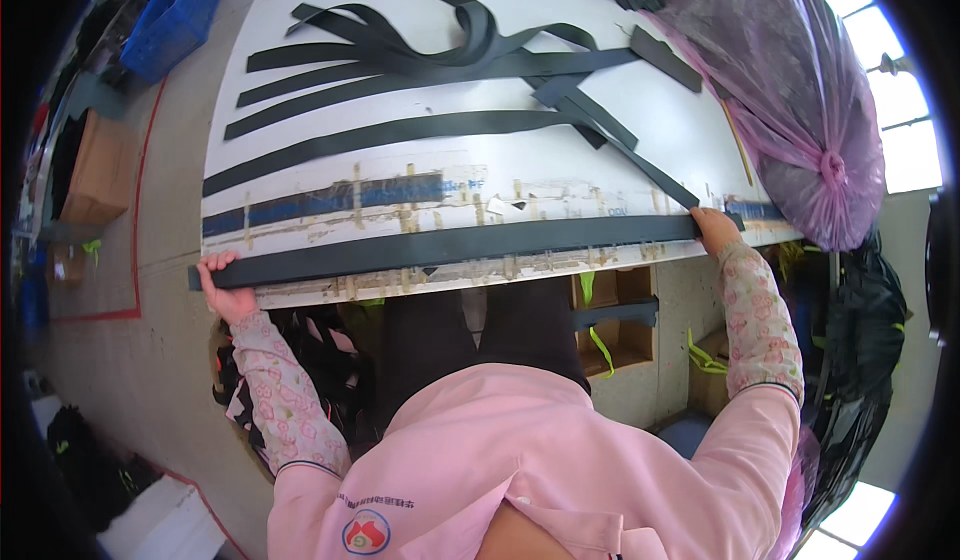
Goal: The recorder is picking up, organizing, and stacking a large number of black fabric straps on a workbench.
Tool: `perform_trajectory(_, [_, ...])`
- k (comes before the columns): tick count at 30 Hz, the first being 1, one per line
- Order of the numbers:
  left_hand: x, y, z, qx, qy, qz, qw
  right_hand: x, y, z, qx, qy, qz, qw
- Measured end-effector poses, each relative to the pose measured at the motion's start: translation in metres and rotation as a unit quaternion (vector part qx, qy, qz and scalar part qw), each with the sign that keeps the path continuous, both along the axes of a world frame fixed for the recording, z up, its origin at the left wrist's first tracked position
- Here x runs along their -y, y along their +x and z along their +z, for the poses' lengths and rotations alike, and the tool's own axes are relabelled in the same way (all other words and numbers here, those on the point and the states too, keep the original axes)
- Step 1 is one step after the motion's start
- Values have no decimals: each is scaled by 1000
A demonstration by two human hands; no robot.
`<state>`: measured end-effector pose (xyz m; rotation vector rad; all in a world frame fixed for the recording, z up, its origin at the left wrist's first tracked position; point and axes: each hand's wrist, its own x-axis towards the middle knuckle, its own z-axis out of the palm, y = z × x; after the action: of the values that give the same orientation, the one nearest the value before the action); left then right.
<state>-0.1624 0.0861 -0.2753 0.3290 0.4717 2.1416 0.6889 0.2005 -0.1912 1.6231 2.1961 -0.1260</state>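
Note:
A wide black webbing strip (460, 244) lies stretched along the near edge of the white table (620, 70). My left hand (226, 288) grips it close to its left end, fingers over the top. Near the other end, my right hand (714, 228) is closed on the same strip, its fingertips partly hidden. The tip of a narrower black strip (640, 167) reaches the fingers of my right hand. Farther back, several more black strips (400, 135) lie spread out, some looped and crossing.
A large pink translucent bag (780, 70) bulges over the table's right side. Brown tape marks (410, 210) cover the near tabletop. Under the table are an open cardboard box (630, 340) and dark bundled material (320, 360). A blue crate (175, 15) and a carton (97, 165) stand left.

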Motion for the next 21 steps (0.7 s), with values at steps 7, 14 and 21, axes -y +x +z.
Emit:
perform_trajectory(7, [-23,35,8,47,-7,1,999,-20,-73,54,236,-67,-83,966])
perform_trajectory(14, [2,38,19,50,-21,41,998,-20,-444,96,-448,-163,186,859])
perform_trajectory(21, [-15,49,16,86,32,23,996,-17,-664,2,-489,-287,186,802])
